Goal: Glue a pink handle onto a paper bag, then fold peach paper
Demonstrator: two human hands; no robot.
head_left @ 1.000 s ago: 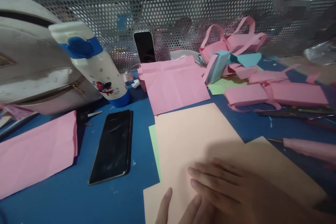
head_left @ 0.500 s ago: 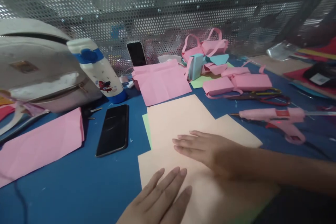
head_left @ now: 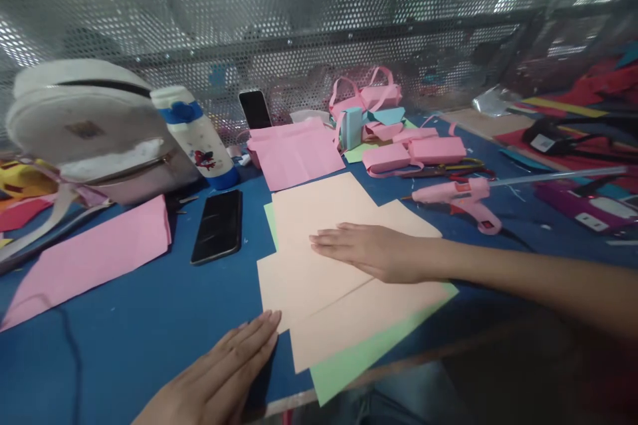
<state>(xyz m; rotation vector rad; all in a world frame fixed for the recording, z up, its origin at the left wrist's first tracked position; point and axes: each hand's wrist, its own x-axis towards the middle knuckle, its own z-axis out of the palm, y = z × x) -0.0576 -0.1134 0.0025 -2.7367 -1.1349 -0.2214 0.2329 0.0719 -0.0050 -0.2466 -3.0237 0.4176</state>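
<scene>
Cream paper sheets [head_left: 323,212] lie overlapping near the front edge of the blue table, with green paper [head_left: 343,372] showing from under them. My right hand [head_left: 373,252] rests flat on the cream paper, palm down, fingers stretched to the left. By the lower left corner of the sheets, my left hand [head_left: 219,368] lies on the table with its fingers straight, the fingertips at the paper's edge. Neither hand grips anything. A dark crease or edge line runs across the cream paper below my right hand.
A black phone [head_left: 218,226] and folded pink paper [head_left: 94,255] lie left. Behind stand a bottle [head_left: 199,136], a backpack [head_left: 104,126] and another phone [head_left: 255,109]. Pink paper [head_left: 299,153], small pink paper bags [head_left: 436,149] and a pink glue gun [head_left: 461,196] are farther back and right.
My left hand has moved left and down, off the middle of the paper to its left corner. My right hand stays flat on the paper. The camera view has shifted, showing the table's front edge.
</scene>
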